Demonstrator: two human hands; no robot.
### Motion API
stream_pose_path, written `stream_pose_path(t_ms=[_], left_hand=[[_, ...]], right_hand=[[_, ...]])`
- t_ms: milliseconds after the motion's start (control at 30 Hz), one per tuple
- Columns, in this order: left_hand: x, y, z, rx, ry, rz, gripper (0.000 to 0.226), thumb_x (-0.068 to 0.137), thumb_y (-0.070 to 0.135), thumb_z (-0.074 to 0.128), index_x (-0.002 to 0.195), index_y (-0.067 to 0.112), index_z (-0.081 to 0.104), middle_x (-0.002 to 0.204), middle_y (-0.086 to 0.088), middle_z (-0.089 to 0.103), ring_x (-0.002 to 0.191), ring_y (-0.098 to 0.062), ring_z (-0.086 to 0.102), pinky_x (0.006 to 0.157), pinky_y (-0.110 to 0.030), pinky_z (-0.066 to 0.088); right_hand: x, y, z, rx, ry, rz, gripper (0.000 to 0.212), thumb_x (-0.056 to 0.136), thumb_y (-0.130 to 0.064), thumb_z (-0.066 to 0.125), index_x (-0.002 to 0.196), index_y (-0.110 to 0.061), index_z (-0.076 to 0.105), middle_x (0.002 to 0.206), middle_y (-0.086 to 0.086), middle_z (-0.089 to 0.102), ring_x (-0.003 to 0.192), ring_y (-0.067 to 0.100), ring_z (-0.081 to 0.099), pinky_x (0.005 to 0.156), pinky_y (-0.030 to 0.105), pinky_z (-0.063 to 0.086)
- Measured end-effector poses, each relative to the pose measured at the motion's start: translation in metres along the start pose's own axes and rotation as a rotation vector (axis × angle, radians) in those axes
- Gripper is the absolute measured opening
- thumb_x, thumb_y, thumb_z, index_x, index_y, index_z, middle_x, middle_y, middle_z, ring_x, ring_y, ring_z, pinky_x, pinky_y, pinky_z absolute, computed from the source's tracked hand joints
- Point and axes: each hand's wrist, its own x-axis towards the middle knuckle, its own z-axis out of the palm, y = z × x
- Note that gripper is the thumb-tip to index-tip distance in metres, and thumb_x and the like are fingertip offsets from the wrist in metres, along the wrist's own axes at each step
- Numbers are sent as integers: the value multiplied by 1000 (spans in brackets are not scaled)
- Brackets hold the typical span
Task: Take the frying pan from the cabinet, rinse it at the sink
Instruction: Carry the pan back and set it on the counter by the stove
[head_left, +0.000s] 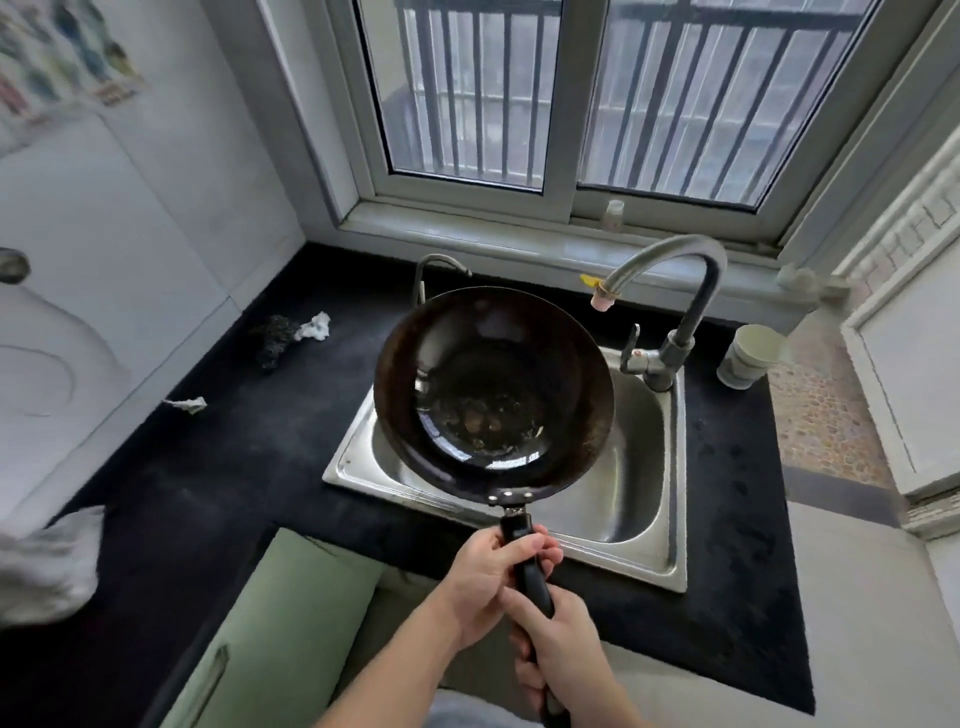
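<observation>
A dark, round frying pan with brown residue in its bottom is held level above the steel sink. Both hands grip its black handle. My left hand wraps the handle close to the pan. My right hand holds the handle's lower end, nearer to me. The grey curved faucet stands at the sink's far right, its spout just right of the pan's rim. No water runs from it. An open green cabinet door hangs below the counter at the left.
The black countertop carries a dark scrubber, crumpled white paper and another scrap. A pale cup stands right of the faucet. A small bottle sits on the windowsill. A white cloth lies at the far left.
</observation>
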Motion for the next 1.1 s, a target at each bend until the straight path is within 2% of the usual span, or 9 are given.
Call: stream_pose_path(t_ms=[233,433,667,933,1100], left_hand=[[-26,-42,46,-112,166,184,10,93,-3,56,103,-3,60,84,-12,66,81,-20,66,78,-28,54],[-70,-69,61,-162,354,311,10,92,-2,58,102,-3,59,82,-11,67,78,-20,66,75,-27,55],[-131,-103,47,-286,478,474,11,93,-1,57,104,-3,58,83,-11,66,79,-21,65,74,-27,54],[-230,-164,10,-467,674,671,23,83,6,65,103,-3,59,86,-13,65,79,-23,65,72,-28,54],[-314,-220,-15,-536,824,786,12,90,-1,59,102,-4,58,85,-13,64,77,-22,65,71,-27,53]], right_hand=[[-22,-2,-56,-101,-274,64,28,85,-6,71,61,-7,56,43,3,46,32,13,36,36,19,29],[-53,7,-62,-205,-433,84,30,80,-9,73,57,-9,54,43,5,45,31,15,35,36,20,30],[-86,23,-44,-361,-636,74,28,78,-14,76,59,-11,55,45,4,48,34,16,36,37,22,30],[-152,66,12,-551,-881,173,23,76,-12,72,63,-10,53,48,7,45,34,16,34,38,20,30],[-215,114,56,-706,-1049,168,23,80,-9,70,64,-9,54,47,3,46,33,16,36,37,21,31]])
